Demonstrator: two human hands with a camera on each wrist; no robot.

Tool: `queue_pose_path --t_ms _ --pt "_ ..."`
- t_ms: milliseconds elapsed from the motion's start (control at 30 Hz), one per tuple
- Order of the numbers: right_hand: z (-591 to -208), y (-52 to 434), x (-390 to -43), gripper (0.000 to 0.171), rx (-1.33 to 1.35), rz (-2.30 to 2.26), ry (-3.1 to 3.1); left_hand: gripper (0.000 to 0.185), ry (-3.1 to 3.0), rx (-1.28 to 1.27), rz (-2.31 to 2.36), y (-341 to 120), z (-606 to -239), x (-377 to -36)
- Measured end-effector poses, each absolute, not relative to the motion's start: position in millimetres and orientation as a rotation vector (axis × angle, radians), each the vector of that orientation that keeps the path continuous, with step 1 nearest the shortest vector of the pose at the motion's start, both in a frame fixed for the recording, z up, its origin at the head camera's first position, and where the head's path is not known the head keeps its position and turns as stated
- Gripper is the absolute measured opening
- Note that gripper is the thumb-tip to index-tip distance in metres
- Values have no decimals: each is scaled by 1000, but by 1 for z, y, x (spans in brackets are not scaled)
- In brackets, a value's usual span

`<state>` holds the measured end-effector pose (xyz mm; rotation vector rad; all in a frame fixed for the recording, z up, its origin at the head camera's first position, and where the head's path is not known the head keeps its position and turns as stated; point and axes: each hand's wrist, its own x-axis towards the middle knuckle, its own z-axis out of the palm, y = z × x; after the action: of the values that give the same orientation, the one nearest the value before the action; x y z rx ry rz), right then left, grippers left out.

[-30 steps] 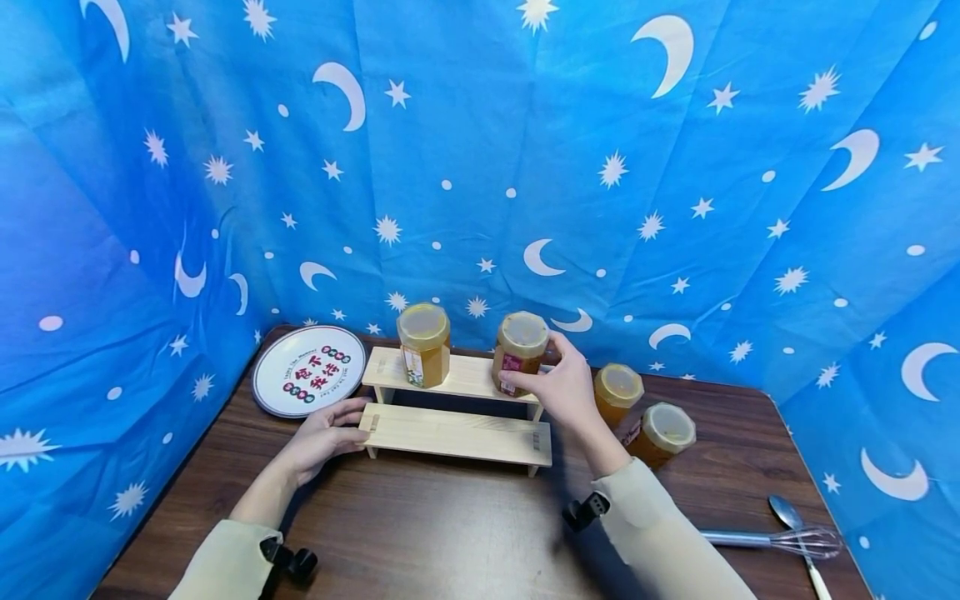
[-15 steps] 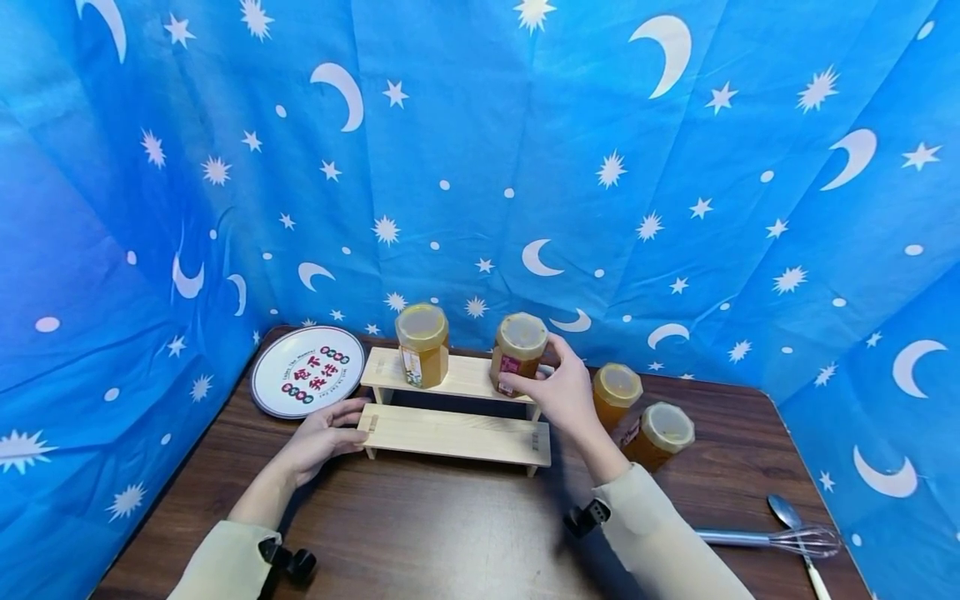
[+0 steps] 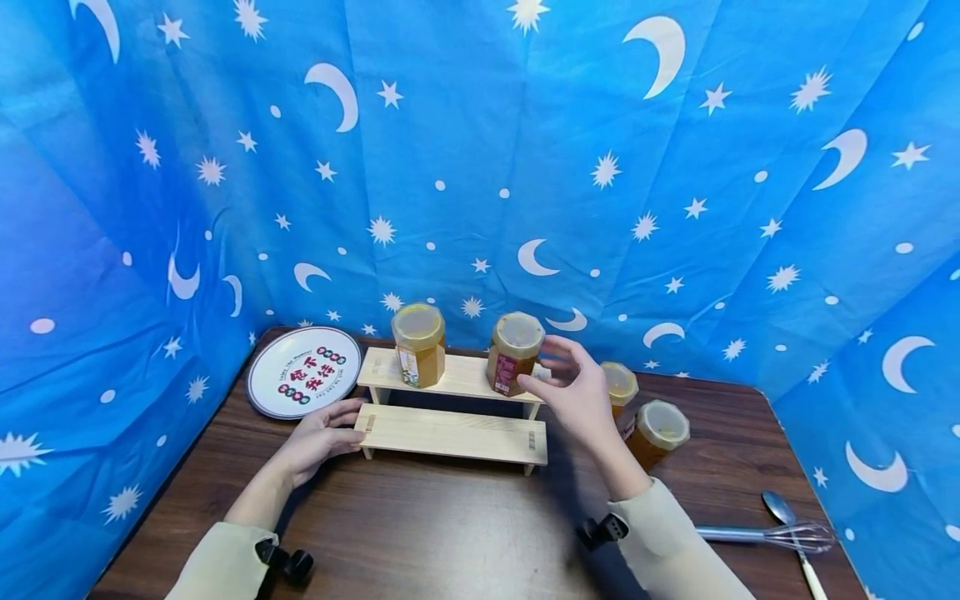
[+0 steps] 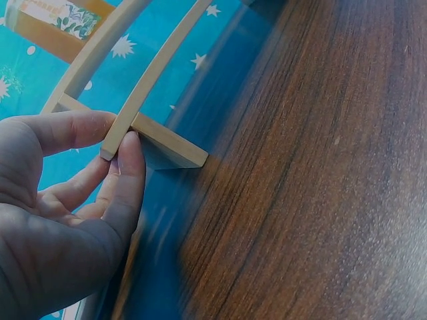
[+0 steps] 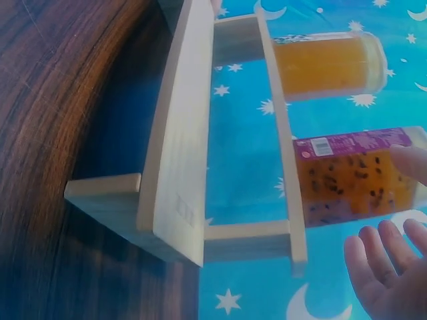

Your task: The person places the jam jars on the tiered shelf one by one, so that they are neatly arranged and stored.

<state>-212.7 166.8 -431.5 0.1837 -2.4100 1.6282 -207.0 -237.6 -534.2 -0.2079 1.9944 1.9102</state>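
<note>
A small two-step wooden rack (image 3: 450, 417) stands on the dark wooden counter (image 3: 450, 525), and everything else is placed around it. The left hand (image 3: 322, 433) pinches the left end of the rack's lower step; in the left wrist view the thumb (image 4: 130, 180) presses the underside of the board's corner while a finger lies across its top. The right hand (image 3: 573, 387) hangs in the air just off the right end of the upper step, fingers spread wide and loosely bent, holding nothing. Its fingertips (image 5: 407, 160) sit very close to a jar (image 3: 512, 352) with a purple label and dark seeds in orange pulp, which stands upright at the right end of the upper step. Whether a fingertip touches the glass cannot be told.

A second jar (image 3: 417, 332) stands upright at the left end of the same step. Right of the rack, on the counter, two more jars (image 3: 652, 429) stand close together, one partly hidden by the right hand. A round plate (image 3: 303, 382) with printed characters lies to the rack's left. A whisk (image 3: 780, 535) and a spoon (image 3: 783, 521) lie well to the right of the rack, at the counter's near edge.
</note>
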Motion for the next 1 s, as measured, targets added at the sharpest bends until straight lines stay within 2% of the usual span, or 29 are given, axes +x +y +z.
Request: queue_pose_path --t_ms 600,1000 --pt "-424 242 -165 61 70 1284 -2402 75 1995 -207 1900 -240 -534 -206" --pt "-450 299 -142 87 -209 1215 -2452 75 1989 -195 1900 -240 -533 -205"
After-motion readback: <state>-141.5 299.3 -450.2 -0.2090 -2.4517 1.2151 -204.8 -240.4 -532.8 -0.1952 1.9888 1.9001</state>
